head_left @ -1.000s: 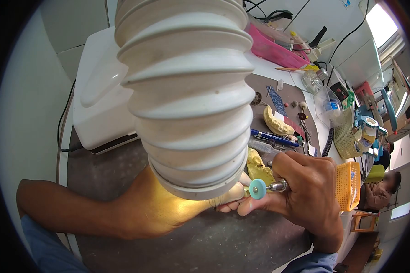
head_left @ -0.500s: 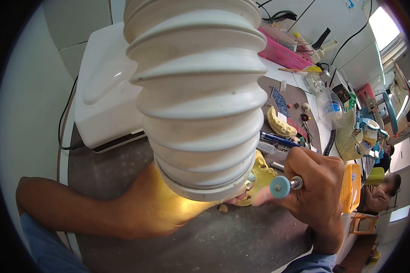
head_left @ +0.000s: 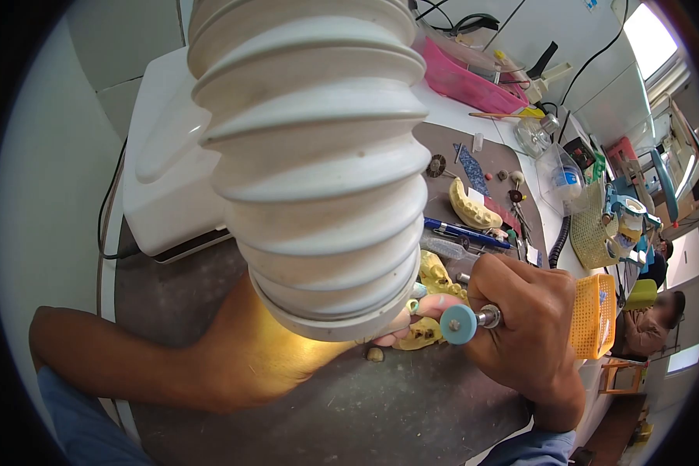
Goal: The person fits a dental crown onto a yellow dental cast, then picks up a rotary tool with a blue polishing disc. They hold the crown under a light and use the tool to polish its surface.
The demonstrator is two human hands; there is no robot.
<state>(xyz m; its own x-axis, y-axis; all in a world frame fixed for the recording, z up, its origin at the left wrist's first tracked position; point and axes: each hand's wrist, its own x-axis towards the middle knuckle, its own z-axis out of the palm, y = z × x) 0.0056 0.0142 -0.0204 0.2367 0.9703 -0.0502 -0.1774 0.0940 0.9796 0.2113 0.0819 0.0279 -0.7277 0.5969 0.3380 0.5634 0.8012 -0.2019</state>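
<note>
My right hand (head_left: 524,322) is a fist around a rotary handpiece (head_left: 489,315), whose metal nose carries a round blue-green grinding wheel (head_left: 458,324). The wheel sits just right of my left fingertips, with the right index finger stretched toward them. Much of my left hand (head_left: 303,357) is hidden under a ribbed white hose (head_left: 318,171), and light falls on its wrist. Its fingertips pinch a small pale-green ring-shaped piece (head_left: 413,306). Behind both hands lies a yellow dental cast (head_left: 423,334), partly covered. A small brownish lump (head_left: 375,354) rests on the mat below the fingertips.
Farther back on the dark mat (head_left: 349,419) are another dental cast (head_left: 474,208), blue pens (head_left: 466,231) and several burs. An orange basket (head_left: 594,314) stands right of my right hand. A white machine (head_left: 171,171) fills the back left. Another person (head_left: 652,330) sits far right.
My right hand has moved left with the handpiece, bringing the wheel closer to the left fingertips. The view has shifted slightly, so the hose appears farther left and the ring-shaped piece shows more.
</note>
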